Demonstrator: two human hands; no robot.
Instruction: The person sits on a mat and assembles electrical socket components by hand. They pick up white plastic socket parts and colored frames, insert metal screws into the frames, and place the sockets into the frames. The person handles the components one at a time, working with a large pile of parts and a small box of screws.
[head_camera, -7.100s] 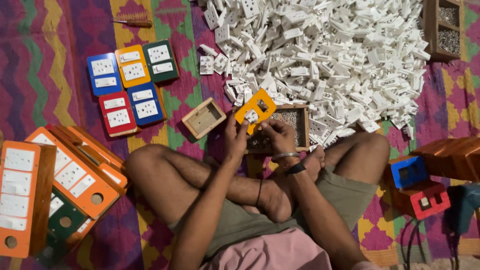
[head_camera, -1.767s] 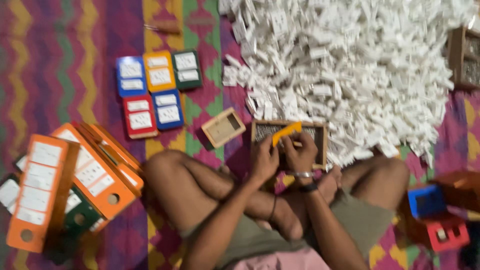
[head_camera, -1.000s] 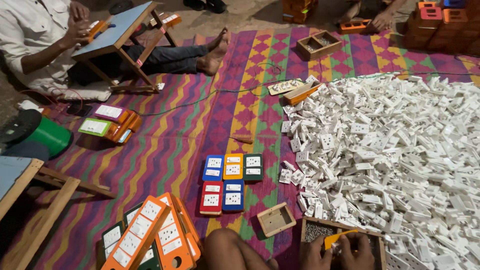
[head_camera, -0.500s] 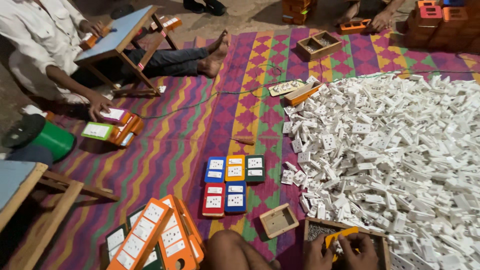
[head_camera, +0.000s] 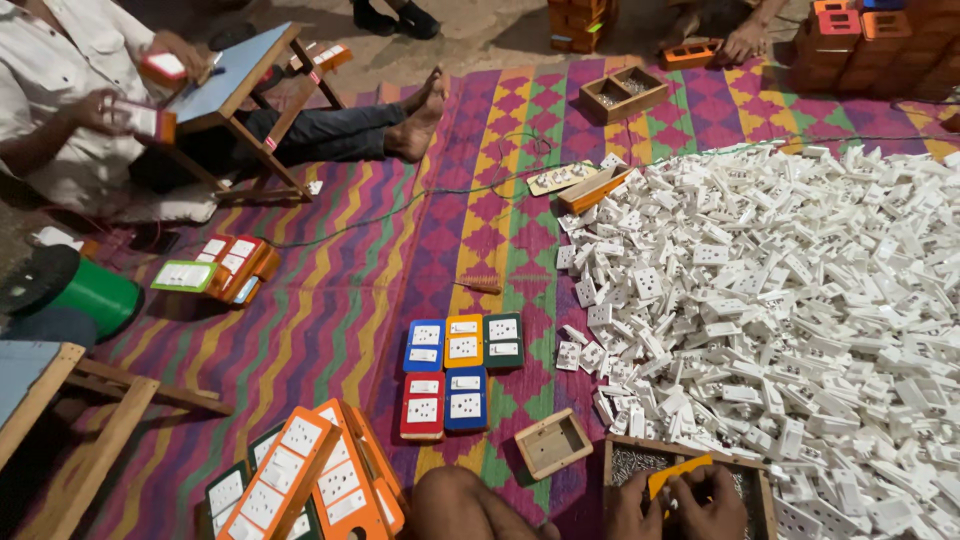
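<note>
- Low at the near edge of the striped mat (head_camera: 330, 330), our two hands meet over a yellow switch plate (head_camera: 676, 470), which lies above a shallow wooden tray (head_camera: 612, 462) of small metal bits.
- Our left hand (head_camera: 633, 505) is clenched on the plate's left end; our right hand (head_camera: 708, 503) pinches its lower edge, fingers curled onto it. Both grips are closed on that one plate.
- We judge the step in hand to be fitting work on the plate over the tray; the next move would call for a steady hold on the left while the right does the fine placing.
- Just left of the tray sits one small empty wooden frame (head_camera: 553, 443).
- Further left lie five finished plates in a block (head_camera: 462, 372): blue, yellow and dark green in the far row, red and blue in the near row.
- Towards the mat's near left corner leans a stack of orange boards (head_camera: 300, 478); we cannot count them surely.
- Along the right side spreads a heap of white socket parts (head_camera: 800, 300), far too many to count.
- At the far left corner another person (head_camera: 60, 90) sits at a low blue counter (head_camera: 235, 75), a part in each hand.
- A green drum (head_camera: 85, 292) stands at the left edge.
</note>
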